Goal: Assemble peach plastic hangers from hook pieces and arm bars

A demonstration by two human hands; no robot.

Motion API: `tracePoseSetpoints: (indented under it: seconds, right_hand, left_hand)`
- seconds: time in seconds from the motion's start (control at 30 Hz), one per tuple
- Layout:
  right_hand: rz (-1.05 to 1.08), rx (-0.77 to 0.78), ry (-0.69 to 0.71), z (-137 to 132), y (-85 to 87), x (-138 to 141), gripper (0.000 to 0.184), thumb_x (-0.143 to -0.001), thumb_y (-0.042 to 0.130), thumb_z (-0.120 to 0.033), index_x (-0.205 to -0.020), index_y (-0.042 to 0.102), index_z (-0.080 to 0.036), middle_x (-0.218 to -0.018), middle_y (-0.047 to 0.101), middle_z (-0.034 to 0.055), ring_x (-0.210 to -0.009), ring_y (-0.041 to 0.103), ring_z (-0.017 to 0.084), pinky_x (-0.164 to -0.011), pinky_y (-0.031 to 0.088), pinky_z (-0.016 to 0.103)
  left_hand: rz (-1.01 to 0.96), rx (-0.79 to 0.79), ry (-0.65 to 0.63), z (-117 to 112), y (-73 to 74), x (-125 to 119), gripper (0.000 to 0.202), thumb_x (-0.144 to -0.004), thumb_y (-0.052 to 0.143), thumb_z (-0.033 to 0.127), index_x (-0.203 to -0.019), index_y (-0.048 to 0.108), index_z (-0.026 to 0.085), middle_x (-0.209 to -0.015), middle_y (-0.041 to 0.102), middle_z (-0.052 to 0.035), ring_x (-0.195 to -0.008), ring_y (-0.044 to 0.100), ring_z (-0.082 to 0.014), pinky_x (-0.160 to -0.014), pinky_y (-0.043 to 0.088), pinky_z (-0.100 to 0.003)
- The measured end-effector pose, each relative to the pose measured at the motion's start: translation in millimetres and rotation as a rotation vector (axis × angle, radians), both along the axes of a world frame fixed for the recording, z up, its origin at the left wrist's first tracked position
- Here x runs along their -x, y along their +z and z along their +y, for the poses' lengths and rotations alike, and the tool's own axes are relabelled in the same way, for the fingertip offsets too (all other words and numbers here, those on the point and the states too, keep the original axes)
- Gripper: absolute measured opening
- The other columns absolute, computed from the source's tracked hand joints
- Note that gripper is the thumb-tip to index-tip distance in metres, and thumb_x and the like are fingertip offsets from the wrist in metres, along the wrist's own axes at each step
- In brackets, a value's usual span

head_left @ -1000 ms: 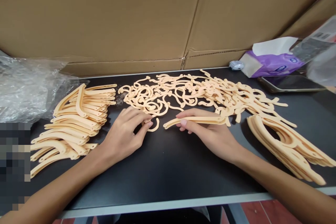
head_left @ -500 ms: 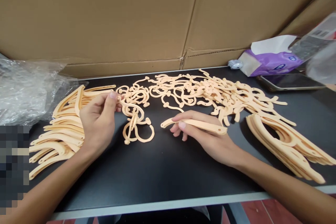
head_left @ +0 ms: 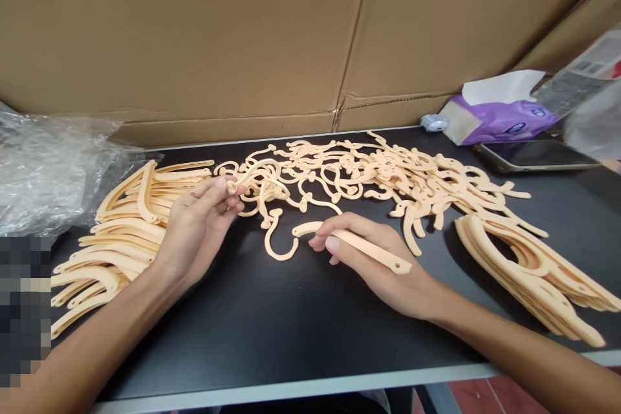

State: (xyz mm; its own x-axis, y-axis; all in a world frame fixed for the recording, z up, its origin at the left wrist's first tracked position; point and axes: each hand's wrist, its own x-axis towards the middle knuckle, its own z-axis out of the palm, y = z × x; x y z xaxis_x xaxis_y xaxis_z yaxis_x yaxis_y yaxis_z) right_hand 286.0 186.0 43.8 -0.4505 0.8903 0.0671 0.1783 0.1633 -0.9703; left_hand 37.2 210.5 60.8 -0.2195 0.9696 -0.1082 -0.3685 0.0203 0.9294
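My left hand (head_left: 204, 220) pinches the knobbed end of a beige hanger hook (head_left: 252, 173), whose curve reaches right over other hooks. In my right hand (head_left: 369, 252) lies a beige hanger arm (head_left: 361, 242) with a hole at each end, held between thumb and fingers. A loose hook (head_left: 281, 255) lies on the black table just left of that arm's tip. Behind both hands spreads a tangled pile of hooks and short curved pieces (head_left: 383, 171). Beside my left wrist are several rows of hanger arms (head_left: 121, 233), partly hidden by the hand.
Stacked curved hanger pieces (head_left: 524, 272) lie at the right. Behind them are a phone (head_left: 538, 154), a purple tissue pack (head_left: 509, 119) and clear plastic (head_left: 592, 97). Crumpled clear plastic wrap (head_left: 48, 168) sits at the left. Cardboard (head_left: 233, 32) stands along the table's back edge.
My left hand has moved right and slightly down, with a hook lifted in its pinch. The hook cluster in front has shifted, leaving one hook lying nearer the right hand. The right hand moved slightly left.
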Motion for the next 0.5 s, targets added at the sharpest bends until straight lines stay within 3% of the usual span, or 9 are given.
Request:
tracePoseSetpoints:
  seconds: [0.3, 0.5]
  right_hand:
    - [0.036, 0.026, -0.061, 0.4, 1.8, 2.1, 0.018, -0.096, 0.058, -0.036, -0.103, 0.068, -0.023, -0.096, 0.075, 0.0041, -0.077, 0.067, 0.014, -0.068, 0.055, 0.028]
    - [0.205, 0.062, -0.247, 1.9, 2.8, 4.8, 0.020, -0.089, 0.068, -0.034, -0.103, 0.066, -0.020, -0.090, 0.075, 0.0055, -0.078, 0.070, 0.016, -0.061, 0.058, 0.027]
  left_hand:
    - [-0.056, 0.012, -0.128, -0.1, -5.5, 1.7, 0.022, -0.075, 0.081, 0.016, -0.096, 0.076, 0.014, -0.092, 0.074, -0.0071, -0.077, 0.062, -0.0089, -0.077, 0.054, -0.018]
    - [-0.018, 0.041, -0.309, -17.1, -10.6, -11.9, 0.020, -0.080, 0.079, 0.022, -0.099, 0.078, 0.015, -0.096, 0.076, -0.0096, -0.079, 0.066, -0.0117, -0.081, 0.056, -0.024]
